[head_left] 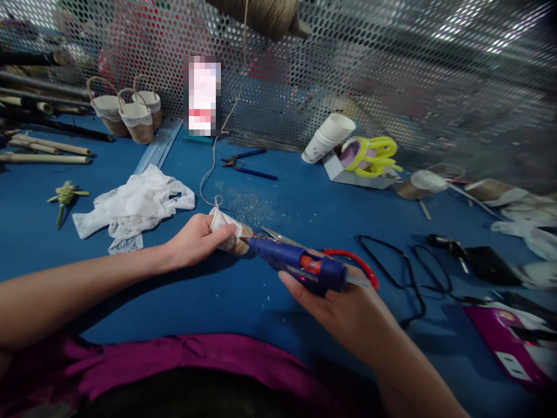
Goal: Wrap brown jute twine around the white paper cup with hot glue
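Note:
My left hand (198, 238) is wrapped round a white paper cup (220, 222) lying tilted, its lower part covered in brown twine. My right hand (337, 299) grips a blue glue gun (282, 258), whose tip is at the twine-wrapped end of the cup. A thin cord (209, 174) runs up from a loop at the cup's rim toward a large twine spool (265, 14). Scissors with red handles (354, 261) lie partly hidden behind the glue gun.
White lace (137, 203) lies left of the cup. Farther back are pliers (248, 164), finished small baskets (138, 121), stacked paper cups (328, 136) and a mesh panel (278, 87). At right are a black cable (409, 267) and a purple power strip (496, 342).

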The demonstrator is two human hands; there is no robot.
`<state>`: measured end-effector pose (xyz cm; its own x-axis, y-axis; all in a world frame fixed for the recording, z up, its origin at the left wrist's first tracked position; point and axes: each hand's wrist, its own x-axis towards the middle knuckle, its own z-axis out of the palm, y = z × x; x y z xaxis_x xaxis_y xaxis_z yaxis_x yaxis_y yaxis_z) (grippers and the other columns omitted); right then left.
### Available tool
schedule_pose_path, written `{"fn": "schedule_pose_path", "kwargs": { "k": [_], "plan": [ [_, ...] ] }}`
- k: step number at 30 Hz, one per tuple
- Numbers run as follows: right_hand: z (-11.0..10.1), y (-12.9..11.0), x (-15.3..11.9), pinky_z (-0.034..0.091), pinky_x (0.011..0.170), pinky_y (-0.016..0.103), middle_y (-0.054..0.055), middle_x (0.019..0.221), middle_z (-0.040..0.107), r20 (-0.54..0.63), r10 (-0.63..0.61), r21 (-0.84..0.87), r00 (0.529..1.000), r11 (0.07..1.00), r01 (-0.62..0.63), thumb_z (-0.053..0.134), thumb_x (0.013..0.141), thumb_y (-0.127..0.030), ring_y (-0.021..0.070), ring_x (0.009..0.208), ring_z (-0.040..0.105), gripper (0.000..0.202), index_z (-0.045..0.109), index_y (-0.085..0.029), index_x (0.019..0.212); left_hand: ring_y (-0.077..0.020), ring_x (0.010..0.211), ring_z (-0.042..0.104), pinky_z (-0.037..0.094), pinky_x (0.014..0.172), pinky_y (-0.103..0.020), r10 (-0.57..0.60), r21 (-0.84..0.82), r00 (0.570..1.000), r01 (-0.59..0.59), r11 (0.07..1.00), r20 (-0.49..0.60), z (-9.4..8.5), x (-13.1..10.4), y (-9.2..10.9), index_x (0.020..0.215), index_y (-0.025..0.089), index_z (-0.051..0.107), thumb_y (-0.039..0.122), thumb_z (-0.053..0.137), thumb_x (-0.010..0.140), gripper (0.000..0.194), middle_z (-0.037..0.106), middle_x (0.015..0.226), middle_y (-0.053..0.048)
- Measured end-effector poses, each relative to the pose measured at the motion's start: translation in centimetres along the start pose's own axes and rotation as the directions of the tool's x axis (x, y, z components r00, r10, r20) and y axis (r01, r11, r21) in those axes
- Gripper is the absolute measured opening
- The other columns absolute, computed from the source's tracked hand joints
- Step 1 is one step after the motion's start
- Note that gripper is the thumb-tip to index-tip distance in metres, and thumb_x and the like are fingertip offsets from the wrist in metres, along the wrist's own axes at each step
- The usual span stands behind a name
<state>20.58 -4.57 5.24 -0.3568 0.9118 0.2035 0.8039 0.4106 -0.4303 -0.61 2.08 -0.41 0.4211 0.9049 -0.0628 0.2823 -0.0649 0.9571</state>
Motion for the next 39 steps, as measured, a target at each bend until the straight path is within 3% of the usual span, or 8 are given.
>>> {"fn": "schedule_pose_path", "kwargs": {
  "k": [9, 22, 30, 35, 39],
  "plan": [
    [0.02, 0.43, -0.17, 0.052, 0.076, 0.037, 0.010, 0.083, 0.068, 0.001, 0.015, -0.027, 1.000, 1.000, -0.015, 0.052, 0.078, -0.028, 0.0250, 0.082, 0.064, 0.015, 0.060, -0.017, 0.084, -0.0114, 0.059, 0.052, 0.043, 0.055, -0.021, 0.016, 0.066, 1.000, -0.016, 0.998, 0.004, 0.09, -0.52, 0.10, 0.076, 0.009, 0.063, 0.038, 0.041, 0.081, 0.036, 0.063, 0.068, -0.003],
    [-0.32, -0.03, 0.41, 0.052, 0.066, 0.032, 0.002, 0.066, 0.066, -0.014, 0.037, 0.039, 0.999, 0.999, -0.036, 0.053, 0.077, -0.026, 0.0199, 0.062, 0.064, 0.006, 0.056, -0.023, 0.072, -0.0096, 0.053, 0.047, 0.043, 0.052, -0.021, 0.057, 0.119, 0.998, -0.060, 0.991, 0.025, 0.06, -0.73, 0.24, 0.070, 0.009, 0.061, 0.033, 0.041, 0.081, 0.033, 0.058, 0.060, -0.002],
    [-0.40, -0.32, 0.34, 0.053, 0.063, 0.029, 0.001, 0.072, 0.067, -0.019, 0.043, 0.079, 0.999, 0.996, -0.042, 0.054, 0.077, -0.023, 0.0176, 0.062, 0.064, 0.006, 0.055, -0.023, 0.071, -0.0104, 0.054, 0.049, 0.043, 0.052, -0.021, 0.050, 0.110, 0.998, -0.054, 0.992, 0.034, 0.00, -0.77, 0.41, 0.071, 0.010, 0.062, 0.034, 0.041, 0.081, 0.033, 0.058, 0.060, -0.002],
    [-0.40, -0.05, 0.03, 0.052, 0.068, 0.032, 0.003, 0.076, 0.067, 0.009, 0.009, 0.006, 1.000, 1.000, -0.009, 0.053, 0.078, -0.026, 0.0200, 0.071, 0.064, 0.009, 0.059, -0.021, 0.082, -0.0108, 0.055, 0.051, 0.043, 0.051, -0.020, 0.027, 0.097, 0.999, -0.029, 0.995, 0.025, 0.03, -0.64, 0.32, 0.072, 0.009, 0.062, 0.036, 0.041, 0.081, 0.035, 0.060, 0.062, -0.003],
    [-0.41, -0.15, 0.11, 0.052, 0.070, 0.032, 0.005, 0.076, 0.068, 0.001, 0.004, -0.003, 1.000, 1.000, -0.004, 0.052, 0.078, -0.026, 0.0210, 0.073, 0.064, 0.010, 0.059, -0.019, 0.080, -0.0106, 0.054, 0.050, 0.042, 0.050, -0.020, 0.035, 0.110, 0.999, -0.037, 0.993, 0.018, 0.08, -0.65, 0.27, 0.071, 0.009, 0.061, 0.036, 0.040, 0.082, 0.036, 0.059, 0.061, -0.002]
  ]
}}
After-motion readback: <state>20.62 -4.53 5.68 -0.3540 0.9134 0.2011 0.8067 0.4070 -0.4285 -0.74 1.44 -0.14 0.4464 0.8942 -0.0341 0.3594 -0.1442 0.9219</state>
